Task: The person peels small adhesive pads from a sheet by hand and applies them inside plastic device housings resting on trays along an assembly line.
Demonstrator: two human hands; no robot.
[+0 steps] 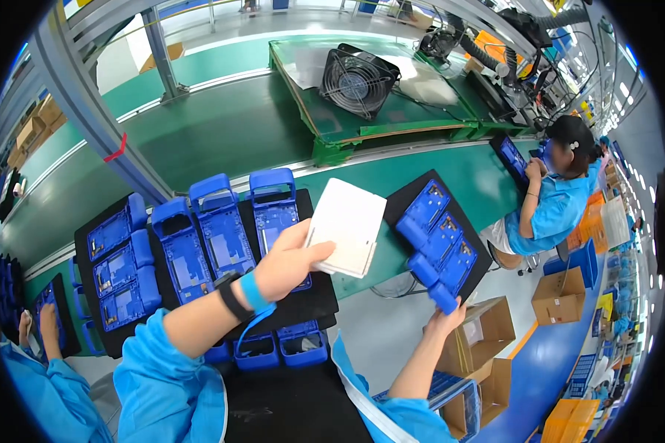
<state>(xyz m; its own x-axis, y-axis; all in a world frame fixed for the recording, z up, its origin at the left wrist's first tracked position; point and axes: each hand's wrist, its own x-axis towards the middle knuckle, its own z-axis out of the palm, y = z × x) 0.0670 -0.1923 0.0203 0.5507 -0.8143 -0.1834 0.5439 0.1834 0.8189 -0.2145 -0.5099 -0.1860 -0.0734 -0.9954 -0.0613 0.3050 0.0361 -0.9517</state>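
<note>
My left hand grips a white flat rectangular stack, thumb on top; layered edges show along its lower right side. It is held up over the bench, between two black trays. My right hand is closed at the near edge of the right black tray, against the end of a blue plastic housing; its fingertips are partly hidden. Several blue housings lie on that tray. On the left black tray lie several more open blue housings, some with raised handle-like frames. My left wrist wears a blue strap with a cord.
A caged fan stands on a raised green platform behind the green bench. A co-worker sits at the right; another person's hands work at the far left. Cardboard boxes stand at lower right. A metal post rises at left.
</note>
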